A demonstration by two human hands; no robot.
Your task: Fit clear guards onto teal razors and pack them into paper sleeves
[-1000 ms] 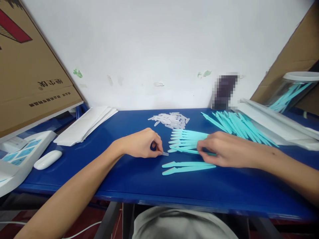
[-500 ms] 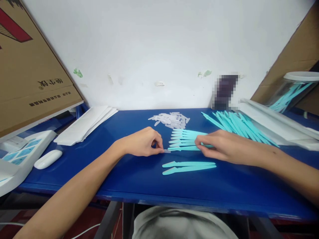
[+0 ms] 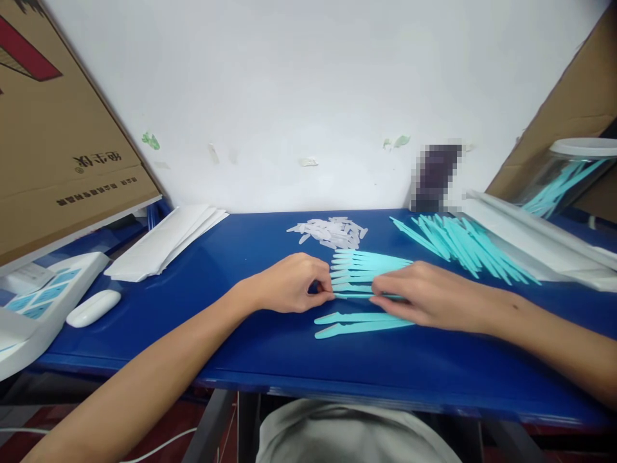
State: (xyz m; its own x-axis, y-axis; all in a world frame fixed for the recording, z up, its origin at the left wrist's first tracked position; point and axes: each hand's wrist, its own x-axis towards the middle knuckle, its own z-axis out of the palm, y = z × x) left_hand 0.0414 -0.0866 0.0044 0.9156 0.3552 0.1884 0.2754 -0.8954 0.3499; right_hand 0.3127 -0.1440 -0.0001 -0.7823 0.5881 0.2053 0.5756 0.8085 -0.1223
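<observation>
My left hand (image 3: 289, 288) pinches a small clear cap at the blade end of a thin teal razor (image 3: 354, 296). My right hand (image 3: 419, 296) grips that razor's handle just above the blue table (image 3: 241, 347). Behind them lies a fanned row of teal razors (image 3: 366, 265). Two more teal razors (image 3: 361, 323) lie side by side in front of my hands. A heap of small clear caps (image 3: 330, 233) sits farther back.
A larger pile of teal razors (image 3: 457, 247) lies at the back right beside white trays (image 3: 540, 244) and a clear jar (image 3: 563, 173) of razors. White paper sleeves (image 3: 164, 241), a white mouse (image 3: 92, 308) and a cardboard box (image 3: 58, 128) are at the left.
My left hand has moved right with the cap to meet the razor's tip. My right hand has drawn one razor out of the fanned row toward me.
</observation>
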